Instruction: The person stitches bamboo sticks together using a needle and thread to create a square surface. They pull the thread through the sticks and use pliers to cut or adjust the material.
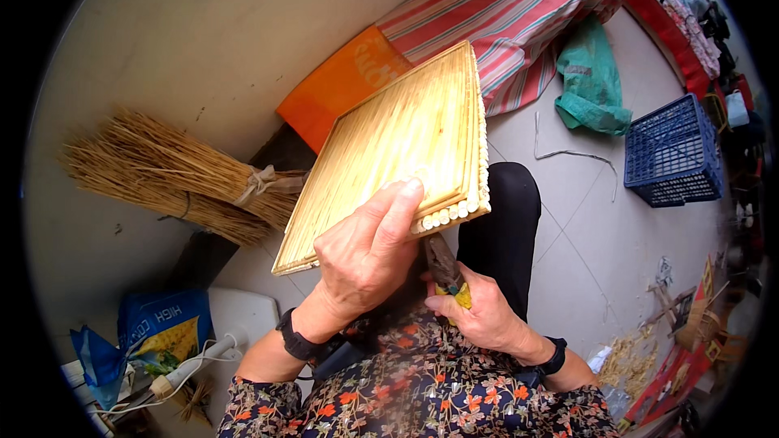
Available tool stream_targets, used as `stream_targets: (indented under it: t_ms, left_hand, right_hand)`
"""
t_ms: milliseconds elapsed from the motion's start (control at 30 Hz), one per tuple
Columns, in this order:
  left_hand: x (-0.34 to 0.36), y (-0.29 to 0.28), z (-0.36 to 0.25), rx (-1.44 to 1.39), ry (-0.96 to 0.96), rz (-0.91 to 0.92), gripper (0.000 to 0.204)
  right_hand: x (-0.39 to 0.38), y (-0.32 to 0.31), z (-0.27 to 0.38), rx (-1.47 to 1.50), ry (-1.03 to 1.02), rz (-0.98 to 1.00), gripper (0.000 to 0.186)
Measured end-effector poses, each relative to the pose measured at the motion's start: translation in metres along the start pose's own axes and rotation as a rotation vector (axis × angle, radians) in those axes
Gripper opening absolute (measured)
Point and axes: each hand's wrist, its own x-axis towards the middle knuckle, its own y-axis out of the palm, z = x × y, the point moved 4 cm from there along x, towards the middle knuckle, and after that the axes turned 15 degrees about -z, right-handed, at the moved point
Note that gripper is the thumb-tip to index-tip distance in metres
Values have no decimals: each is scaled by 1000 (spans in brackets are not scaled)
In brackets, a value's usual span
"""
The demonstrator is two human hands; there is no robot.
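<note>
My left hand (369, 247) grips the near edge of a flat, pale yellow panel (398, 142) made of straw-like stalks laid side by side. Its thumb lies on the top face, and the other fingers are mostly hidden. Cut round stalk ends line the panel's right and near edges, and the whole panel is tilted. Just below the near right corner, my right hand (483, 312) is closed round the yellow handles of worn pliers (441, 264). Their dark jaws point up toward the panel's underside. Whether they touch it, I cannot tell.
Tied bundles of dry stalks (187, 170) lean on the left wall. Behind the panel are an orange bag (341, 77) and striped cloth (511, 12). A green sack (591, 77), bent wire (576, 152) and blue crate (675, 150) sit right; a corded tool (195, 363) lies lower left.
</note>
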Motion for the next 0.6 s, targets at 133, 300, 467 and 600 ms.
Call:
stream_targets:
  t_ms: [133,300,467,600]
  left_hand:
    - [-1,4,0,10,18,-64,62]
    - [-3,6,0,6,26,-37,62]
    - [-6,7,0,-10,24,29,67]
    - [-6,12,1,26,9,-85,55]
  right_hand:
    - [-3,1,-4,9,-1,-21,28]
    - [-4,2,-6,19,40,-31,29]
    - [-9,6,-13,61,82,-41,29]
    - [-9,8,-14,67,115,-50,28]
